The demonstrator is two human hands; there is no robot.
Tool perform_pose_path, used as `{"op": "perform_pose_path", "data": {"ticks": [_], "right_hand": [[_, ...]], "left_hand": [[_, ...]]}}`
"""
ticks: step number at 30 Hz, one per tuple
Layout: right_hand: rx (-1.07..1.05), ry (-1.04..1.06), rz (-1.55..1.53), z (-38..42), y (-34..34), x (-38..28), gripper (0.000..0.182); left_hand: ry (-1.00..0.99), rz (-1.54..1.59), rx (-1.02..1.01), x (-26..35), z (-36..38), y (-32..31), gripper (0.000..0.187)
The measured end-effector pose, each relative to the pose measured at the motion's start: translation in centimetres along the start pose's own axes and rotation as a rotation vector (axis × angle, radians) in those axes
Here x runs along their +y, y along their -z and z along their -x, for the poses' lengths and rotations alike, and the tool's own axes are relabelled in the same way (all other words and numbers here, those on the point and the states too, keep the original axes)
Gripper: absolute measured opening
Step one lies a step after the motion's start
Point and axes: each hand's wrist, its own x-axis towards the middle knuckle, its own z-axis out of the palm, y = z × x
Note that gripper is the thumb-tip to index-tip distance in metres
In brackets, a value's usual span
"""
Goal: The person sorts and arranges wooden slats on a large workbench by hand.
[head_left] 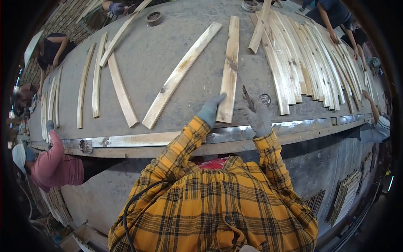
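My left hand (211,111), in a grey glove, is closed on the left edge of a wooden plank (230,63) near its lower end. The plank lies lengthwise away from me on the grey table (184,90) and has a dark knot near its middle. Just right of it is my gloved right hand (258,118), its fingers wrapped around a thin, dark, blade-like tool (247,96) that points away from me. A small round patch or lid of dark material (265,99) lies beside this hand. Left of my left hand, a longer plank (180,77) rests at a slant.
Many planks (302,63) lie side by side at the right, with another plank (260,27) overlapping them. More planks (97,75) spread leftward. A round dish (154,18) stands at the back. A metal strip (294,126) edges the table. Co-workers (58,161) stand around it.
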Motion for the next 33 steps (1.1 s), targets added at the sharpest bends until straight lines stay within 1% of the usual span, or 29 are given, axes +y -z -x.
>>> {"op": "perform_pose_path", "data": {"ticks": [1, 3, 4, 5, 6, 7, 8, 10, 11, 12, 13, 14, 15, 16, 17, 19, 20, 22, 23, 25, 26, 28, 31, 33], "right_hand": [[-0.009, -0.003, -0.007, 0.3, -0.2, -0.4, 0.031], [0.047, 0.036, -0.231, 0.8, 0.1, -1.6, 0.024], [0.045, 0.126, -0.114, 0.8, 0.0, -1.6, 0.020], [0.040, 0.119, -0.116, 0.7, -0.5, -1.5, 0.020], [0.066, 0.133, -0.119, 0.7, -1.1, -1.4, 0.019], [0.092, 0.145, -0.123, 0.7, -1.7, -1.3, 0.018], [0.083, 0.135, -0.126, 0.6, -2.4, -1.2, 0.018], [0.112, 0.235, -0.105, 0.5, -3.7, -1.5, 0.017], [0.104, 0.230, -0.109, 0.7, -4.3, -1.8, 0.017], [0.075, 0.204, -0.183, 0.9, -4.8, -2.2, 0.017], [0.046, 0.180, -0.257, 1.0, -5.2, -2.8, 0.018], [0.041, 0.181, -0.259, 1.3, -5.4, -3.7, 0.018], [0.064, 0.193, -0.295, 1.8, -5.2, -4.7, 0.019], [0.085, 0.204, -0.330, 2.5, -5.0, -5.7, 0.021], [0.076, 0.201, -0.330, 3.2, -4.9, -6.5, 0.021], [0.163, 0.352, -0.275, 4.5, -4.5, -8.1, 0.025], [0.163, 0.354, -0.274, 5.3, -4.3, -8.5, 0.025], [0.167, 0.414, -0.067, 6.8, -4.0, -9.1, 0.029], [0.170, 0.414, -0.066, 7.5, -3.9, -9.3, 0.029], [0.052, 0.320, 0.035, 8.5, -3.8, -9.8, 0.034], [0.052, 0.318, 0.036, 8.7, -3.7, -10.0, 0.034], [0.097, 0.427, 0.190, 8.9, -3.9, -10.4, 0.038], [0.116, 0.479, 0.264, 9.1, -4.2, -10.8, 0.040], [0.126, 0.471, 0.276, 9.4, -4.6, -10.8, 0.040]], "left_hand": [[0.003, 0.001, 0.011, 0.0, 2.0, 0.6, 0.047], [-0.053, -0.150, 0.014, -0.1, 5.9, 1.8, 0.048], [-0.043, -0.174, 0.002, 0.0, 7.0, 3.7, 0.051], [-0.033, -0.197, -0.010, 0.4, 8.3, 5.1, 0.053], [-0.024, -0.208, 0.127, 0.6, 9.7, 6.2, 0.053], [-0.015, -0.206, -0.073, 1.2, 11.6, 6.9, 0.048], [-0.018, -0.149, -0.074, 1.0, 12.9, 8.0, 0.049], [-0.015, -0.086, -0.066, 0.6, 14.5, 9.3, 0.052], [-0.008, 0.013, -0.084, 0.4, 14.9, 10.0, 0.056], [-0.004, 0.112, -0.103, 0.3, 15.2, 10.4, 0.061], [-0.005, 0.113, -0.097, 0.4, 15.2, 10.4, 0.061], [0.001, 0.104, -0.100, 0.8, 14.6, 10.1, 0.064], [0.008, 0.096, -0.101, 1.1, 13.9, 9.7, 0.067], [-0.094, 0.009, 0.027, 0.9, 12.7, 9.7, 0.076], [-0.092, 0.016, 0.034, 1.2, 11.5, 9.2, 0.076], [-0.115, 0.060, 0.027, 2.3, 9.2, 7.9, 0.087], [-0.116, 0.060, 0.026, 2.8, 8.5, 7.3, 0.087], [-0.105, 0.062, 0.022, 3.4, 7.6, 6.2, 0.095], [-0.105, 0.060, 0.019, 3.5, 7.5, 5.7, 0.095], [-0.120, 0.088, -0.027, 3.6, 7.4, 4.8, 0.100], [-0.107, 0.082, 0.036, 3.4, 7.5, 4.3, 0.102], [-0.109, 0.086, 0.050, 3.2, 7.6, 3.9, 0.102], [-0.105, 0.109, 0.062, 3.4, 7.9, 3.3, 0.101], [-0.099, 0.128, 0.061, 3.4, 7.9, 3.1, 0.099]]}}
